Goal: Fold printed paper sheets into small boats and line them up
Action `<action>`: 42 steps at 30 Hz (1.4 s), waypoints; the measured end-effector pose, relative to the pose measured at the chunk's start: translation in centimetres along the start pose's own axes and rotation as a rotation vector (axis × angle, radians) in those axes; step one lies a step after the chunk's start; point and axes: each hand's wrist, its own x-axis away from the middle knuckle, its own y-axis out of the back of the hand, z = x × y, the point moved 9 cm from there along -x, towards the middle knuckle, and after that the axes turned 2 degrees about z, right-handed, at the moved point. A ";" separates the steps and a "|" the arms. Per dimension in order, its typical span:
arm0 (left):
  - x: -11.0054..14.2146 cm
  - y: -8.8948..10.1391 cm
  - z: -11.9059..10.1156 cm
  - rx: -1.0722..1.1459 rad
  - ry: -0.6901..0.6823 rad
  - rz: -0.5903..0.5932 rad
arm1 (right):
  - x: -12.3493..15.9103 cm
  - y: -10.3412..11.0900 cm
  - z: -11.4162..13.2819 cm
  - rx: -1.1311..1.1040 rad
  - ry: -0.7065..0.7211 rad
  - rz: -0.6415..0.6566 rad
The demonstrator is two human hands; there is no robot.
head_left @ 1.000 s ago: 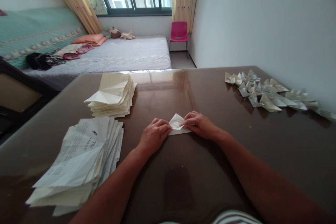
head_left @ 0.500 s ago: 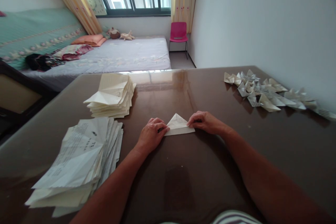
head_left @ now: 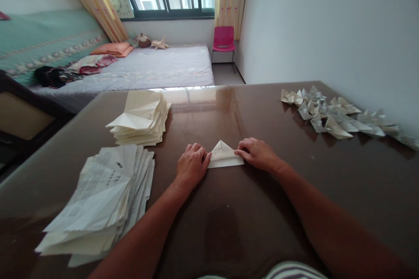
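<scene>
A small sheet of paper (head_left: pixel 224 155), folded to a peak with a straight band along its near edge, lies on the brown table in front of me. My left hand (head_left: pixel 194 163) pinches its left end, thumb toward the band. At the opposite end, my right hand (head_left: pixel 254 152) grips the paper's right corner between thumb and fingers. Parts of the paper's two side corners are hidden beneath my fingertips.
Left of my arm lies a stack of creased printed sheets (head_left: pixel 98 192), with a stack of cream sheets (head_left: pixel 139 117) behind it. Several folded paper boats (head_left: pixel 340 115) cluster at the right by the wall. Beyond the table (head_left: pixel 209 109) are a bed (head_left: pixel 173 65) and a pink chair (head_left: pixel 224 40).
My left hand has turned and shifted slightly at the paper's left end, its fingers now curled more. The right hand keeps nearly the same place. The whole view has shifted a little.
</scene>
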 end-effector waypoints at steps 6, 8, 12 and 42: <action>-0.1 0.0 -0.2 -0.129 0.011 0.007 | 0.2 0.4 0.4 0.098 -0.057 -0.015; -0.2 0.0 -0.4 -0.166 0.010 0.008 | 0.2 0.4 0.5 0.115 -0.062 -0.014; -0.2 -0.2 -0.7 -0.220 0.006 -0.009 | 0.0 0.2 0.4 0.139 -0.076 -0.007; 1.7 -1.7 -5.2 -0.251 -0.391 -0.005 | 1.2 2.4 1.8 0.166 -0.030 -0.104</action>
